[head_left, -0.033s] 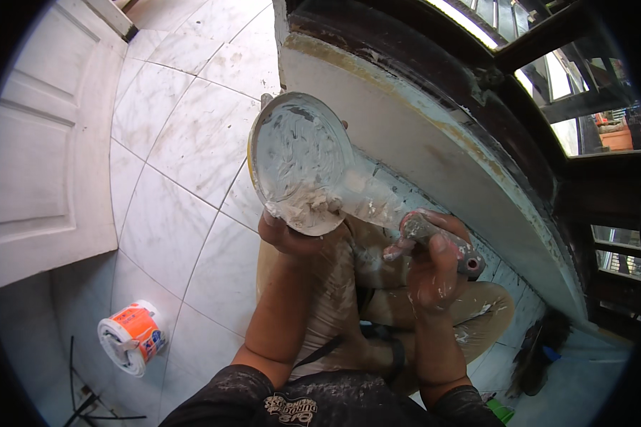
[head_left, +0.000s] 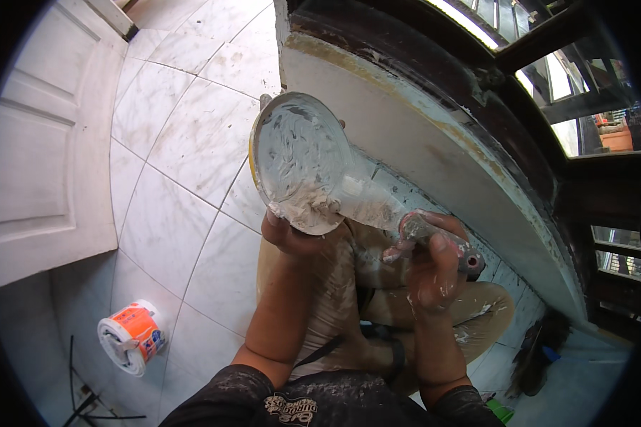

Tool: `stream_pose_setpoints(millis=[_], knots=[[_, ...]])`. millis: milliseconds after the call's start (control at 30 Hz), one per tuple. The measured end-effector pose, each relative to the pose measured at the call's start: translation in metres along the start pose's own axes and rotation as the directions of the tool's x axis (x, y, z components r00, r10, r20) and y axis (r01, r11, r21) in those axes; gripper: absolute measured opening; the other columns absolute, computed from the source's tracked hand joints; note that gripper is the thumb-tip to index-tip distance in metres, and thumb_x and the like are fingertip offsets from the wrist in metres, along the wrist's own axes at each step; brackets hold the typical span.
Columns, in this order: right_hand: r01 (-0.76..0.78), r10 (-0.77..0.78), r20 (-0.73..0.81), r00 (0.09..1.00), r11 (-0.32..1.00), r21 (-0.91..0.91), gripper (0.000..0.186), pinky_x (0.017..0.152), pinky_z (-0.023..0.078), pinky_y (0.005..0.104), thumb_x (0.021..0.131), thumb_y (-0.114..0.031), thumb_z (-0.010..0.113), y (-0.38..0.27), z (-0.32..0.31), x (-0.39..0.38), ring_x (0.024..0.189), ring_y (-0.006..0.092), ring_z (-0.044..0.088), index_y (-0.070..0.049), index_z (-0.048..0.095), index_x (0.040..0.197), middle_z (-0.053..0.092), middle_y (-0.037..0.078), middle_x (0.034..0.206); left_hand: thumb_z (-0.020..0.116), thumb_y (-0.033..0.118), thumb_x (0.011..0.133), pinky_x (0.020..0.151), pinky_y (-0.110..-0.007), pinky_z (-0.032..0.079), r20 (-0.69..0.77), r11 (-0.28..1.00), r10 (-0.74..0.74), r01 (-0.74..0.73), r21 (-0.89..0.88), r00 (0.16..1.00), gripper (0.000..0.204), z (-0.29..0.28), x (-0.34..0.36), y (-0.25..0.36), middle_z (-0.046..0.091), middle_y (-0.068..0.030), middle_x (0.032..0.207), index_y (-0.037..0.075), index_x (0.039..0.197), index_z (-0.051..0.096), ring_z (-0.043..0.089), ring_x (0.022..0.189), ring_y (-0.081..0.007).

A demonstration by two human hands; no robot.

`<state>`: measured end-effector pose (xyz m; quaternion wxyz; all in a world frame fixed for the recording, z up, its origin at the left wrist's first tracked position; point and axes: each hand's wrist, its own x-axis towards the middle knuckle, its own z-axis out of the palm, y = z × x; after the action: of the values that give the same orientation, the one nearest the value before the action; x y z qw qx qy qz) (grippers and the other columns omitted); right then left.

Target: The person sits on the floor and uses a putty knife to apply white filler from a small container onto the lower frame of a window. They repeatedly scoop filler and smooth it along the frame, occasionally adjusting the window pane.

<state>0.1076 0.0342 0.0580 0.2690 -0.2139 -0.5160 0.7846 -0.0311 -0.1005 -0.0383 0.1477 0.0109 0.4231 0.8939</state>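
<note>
My left hand [head_left: 292,235] grips a round, shallow grey palette [head_left: 292,146] from below, with pale, creamy paste [head_left: 303,206] spread on it and heaped toward its lower edge. My right hand [head_left: 438,267] is closed around the grey, red-flecked handle of a putty knife [head_left: 370,206]. The knife's wide, paste-smeared blade reaches left to the lower right part of the palette. Both hands are over my bent legs in paste-stained tan trousers [head_left: 335,299].
Marble-look tiles [head_left: 171,142] cover the floor. A white panelled door [head_left: 43,156] stands at left, with an orange-labelled white bucket [head_left: 132,338] and black rods [head_left: 85,406] below. A low wall [head_left: 406,114] under a dark window frame [head_left: 563,174] curves along my right. A dark brush-like object [head_left: 538,356] lies lower right.
</note>
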Motion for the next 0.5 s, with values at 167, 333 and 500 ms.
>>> stream_pose_setpoints(millis=[167,333,500], knots=[[-0.270,0.289,-0.011,0.957,0.907,0.325,0.038,0.071,0.071,0.0491,0.109,-0.023,0.060,0.008,-0.007,0.005,0.080,0.0302,0.079,0.009,0.070,0.127,0.078,0.023,0.106,0.037,0.085,0.100,0.125,-0.068,0.047,-0.028,1.000,0.028,-0.028,0.008,0.999,0.105,0.003,0.005,-0.003,0.046,-0.0238,0.170,0.009,0.172,0.040,0.052,0.153,-0.0483],[-0.304,0.387,-0.020,0.922,0.755,0.582,0.043,0.069,0.069,0.0490,0.112,-0.028,0.057,0.010,-0.005,0.010,0.084,0.0303,0.079,0.007,0.069,0.133,0.077,0.021,0.108,0.039,0.083,0.101,0.123,-0.069,0.048,-0.207,0.981,0.099,-0.130,-0.144,0.973,0.101,0.011,0.017,0.002,0.050,-0.0226,0.167,0.010,0.171,0.044,0.054,0.151,-0.0481],[0.189,-0.185,-0.036,0.982,0.965,0.181,0.053,0.077,0.070,0.0494,0.111,-0.030,0.059,-0.015,-0.005,0.032,0.094,0.0377,0.080,0.008,0.063,0.147,0.075,0.029,0.123,0.041,0.081,0.102,0.122,-0.069,0.050,-0.341,0.929,0.096,-0.207,-0.307,0.935,0.097,0.020,0.029,0.022,0.054,-0.0213,0.164,0.011,0.169,0.047,0.057,0.148,-0.0479]])
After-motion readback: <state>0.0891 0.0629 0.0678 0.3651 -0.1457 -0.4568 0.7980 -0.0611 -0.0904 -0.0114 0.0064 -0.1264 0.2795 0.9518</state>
